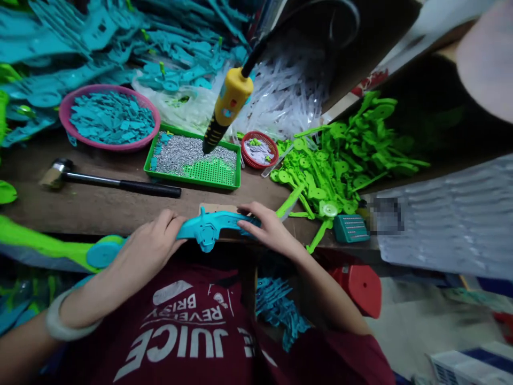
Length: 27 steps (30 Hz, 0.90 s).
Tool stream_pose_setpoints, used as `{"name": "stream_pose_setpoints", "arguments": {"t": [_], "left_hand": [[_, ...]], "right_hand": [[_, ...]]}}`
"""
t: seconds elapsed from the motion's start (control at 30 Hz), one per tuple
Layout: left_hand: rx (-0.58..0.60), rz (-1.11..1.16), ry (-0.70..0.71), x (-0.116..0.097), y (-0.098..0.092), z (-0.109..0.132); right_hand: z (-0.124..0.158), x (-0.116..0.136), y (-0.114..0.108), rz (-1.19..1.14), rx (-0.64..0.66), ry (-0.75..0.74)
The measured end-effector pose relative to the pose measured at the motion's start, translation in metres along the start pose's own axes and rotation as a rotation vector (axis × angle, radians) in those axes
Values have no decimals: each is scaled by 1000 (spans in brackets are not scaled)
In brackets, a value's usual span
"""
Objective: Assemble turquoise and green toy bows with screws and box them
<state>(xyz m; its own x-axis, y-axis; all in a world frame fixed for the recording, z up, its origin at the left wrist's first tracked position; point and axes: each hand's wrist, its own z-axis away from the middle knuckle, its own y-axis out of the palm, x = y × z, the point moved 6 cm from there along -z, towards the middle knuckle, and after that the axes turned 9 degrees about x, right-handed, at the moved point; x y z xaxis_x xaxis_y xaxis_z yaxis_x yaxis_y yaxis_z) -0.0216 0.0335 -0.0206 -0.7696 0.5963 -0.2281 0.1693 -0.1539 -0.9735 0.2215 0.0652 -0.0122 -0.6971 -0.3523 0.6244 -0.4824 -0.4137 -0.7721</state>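
A teal plastic part (212, 227) lies at the near edge of the brown workbench (116, 206). My left hand (150, 246) is closed around its left end. On its right end rests my right hand (266, 227), fingers pressed over the top edge. A yellow and black electric screwdriver (226, 109) hangs on a cable just beyond the part, its tip over a green tray (192, 160) of small silver screws.
A hammer (108, 181) lies left on the bench. A pink bowl (109, 116) of teal pieces and heaps of teal parts (120, 37) fill the back. A red basket (259, 149) and green parts (340, 155) sit right. A red stool (358, 286) stands below.
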Motion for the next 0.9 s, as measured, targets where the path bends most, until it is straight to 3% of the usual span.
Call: {"name": "stream_pose_setpoints", "arguments": {"t": [0.07,0.13,0.3,0.37,0.43,0.5,0.6,0.67,0.73,0.8,0.83,0.9], "left_hand": [[-112,-91,25,-14,-13,7],[-230,-176,75,-24,-25,14],[-458,-350,119,-31,-40,37],[-436,-379,58,-28,-36,57],[-306,-340,-117,-12,-23,87],[-138,-251,-411,21,-4,141],[-3,-211,-870,58,19,274],[60,-170,-1150,60,30,369],[107,-136,-1376,51,37,443],[146,-108,-1511,43,41,486],[160,-100,-1542,42,41,494],[183,-102,-1531,44,36,485]], "right_hand": [[-3,12,4,-8,123,-3],[-3,24,2,-22,146,-53],[8,70,3,149,-44,-289],[13,101,21,273,-120,-424],[21,132,47,392,-212,-560],[30,159,75,460,-290,-720],[42,185,117,465,-323,-1041],[44,193,140,452,-272,-1162],[39,195,154,429,-207,-1171],[30,192,158,409,-189,-1136],[25,188,157,402,-199,-1113],[20,178,154,394,-221,-1048]]}}
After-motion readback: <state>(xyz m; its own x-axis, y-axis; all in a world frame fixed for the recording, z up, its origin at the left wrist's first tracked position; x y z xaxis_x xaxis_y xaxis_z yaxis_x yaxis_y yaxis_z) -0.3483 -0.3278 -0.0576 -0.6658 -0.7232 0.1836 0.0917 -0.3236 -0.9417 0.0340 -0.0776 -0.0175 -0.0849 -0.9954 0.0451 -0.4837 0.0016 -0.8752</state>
